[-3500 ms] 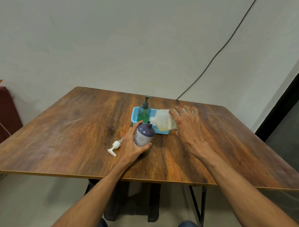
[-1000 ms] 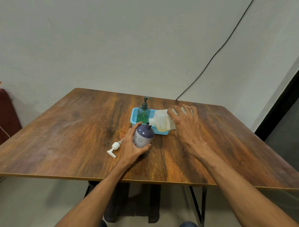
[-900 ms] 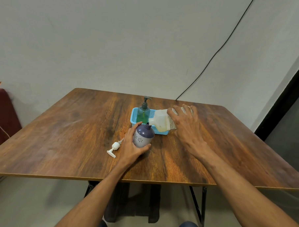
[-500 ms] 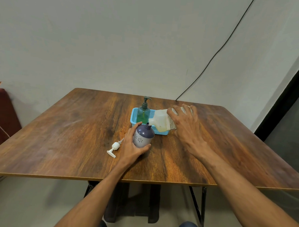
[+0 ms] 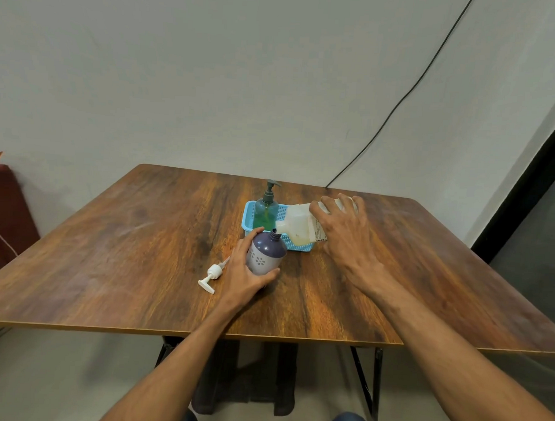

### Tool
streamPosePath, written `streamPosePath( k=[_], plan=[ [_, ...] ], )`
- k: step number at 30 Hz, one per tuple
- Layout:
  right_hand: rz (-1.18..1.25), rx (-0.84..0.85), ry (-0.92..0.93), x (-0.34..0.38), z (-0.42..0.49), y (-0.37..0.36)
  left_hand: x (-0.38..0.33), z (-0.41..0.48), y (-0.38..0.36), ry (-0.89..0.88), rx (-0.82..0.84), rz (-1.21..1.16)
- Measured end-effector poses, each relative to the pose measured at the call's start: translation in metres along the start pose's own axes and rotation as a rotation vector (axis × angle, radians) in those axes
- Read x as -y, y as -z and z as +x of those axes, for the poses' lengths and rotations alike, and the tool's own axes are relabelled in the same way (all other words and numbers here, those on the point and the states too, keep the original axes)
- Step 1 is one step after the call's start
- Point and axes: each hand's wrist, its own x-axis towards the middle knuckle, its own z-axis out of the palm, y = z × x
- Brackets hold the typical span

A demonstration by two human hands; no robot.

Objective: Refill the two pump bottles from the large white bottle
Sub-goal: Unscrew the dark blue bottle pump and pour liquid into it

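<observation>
A purple and white pump bottle (image 5: 265, 253) stands on the table with its pump off, and my left hand (image 5: 243, 274) grips its body. My right hand (image 5: 345, 227) holds the large white bottle (image 5: 296, 226) tipped on its side, its spout right over the purple bottle's open neck. Yellowish liquid shows in the white bottle's lower part. A green pump bottle (image 5: 266, 208) with its pump on stands in the blue basket (image 5: 250, 214). The removed white pump head (image 5: 212, 272) lies on the table left of my left hand.
The wooden table (image 5: 125, 245) has its front edge near me, with black legs under it. A black cable (image 5: 398, 101) runs down the wall behind. A dark red cushion (image 5: 1, 217) stands at the far left.
Almost nothing differs: both hands keep their grips and the white bottle stays tipped over the purple bottle's neck.
</observation>
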Motion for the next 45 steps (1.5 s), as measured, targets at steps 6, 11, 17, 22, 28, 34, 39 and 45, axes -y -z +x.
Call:
streamPosePath(
  k=[6,11,17,22,28,34,39,45],
  plan=[
    [-0.003,0.017,0.001,0.0002,0.0006,0.0023,0.0072,0.0023,-0.0001,0.010,0.000,0.003],
    [-0.006,0.027,0.007,0.0002,0.0025,0.0011,0.0052,0.0015,-0.0003,0.006,-0.009,-0.007],
    [-0.010,0.023,0.012,0.0005,0.0036,0.0011,0.0052,0.0013,0.0002,-0.007,-0.005,-0.015],
    [-0.015,0.026,0.010,0.0011,0.0034,0.0009,0.0062,0.0013,0.0000,0.002,-0.001,-0.014],
    [-0.011,0.025,0.010,0.0010,0.0039,0.0004,0.0060,0.0008,0.0006,0.000,0.008,-0.021],
    [-0.015,0.019,0.010,0.0012,0.0039,0.0011,0.0090,0.0012,0.0003,0.005,0.010,-0.012],
    [-0.024,0.026,0.020,0.0012,0.0053,0.0014,0.0071,0.0008,0.0003,0.009,0.017,-0.017],
    [-0.040,0.021,0.025,0.0013,0.0055,0.0026,0.0065,0.0006,0.0001,0.017,0.019,-0.023]
  ],
)
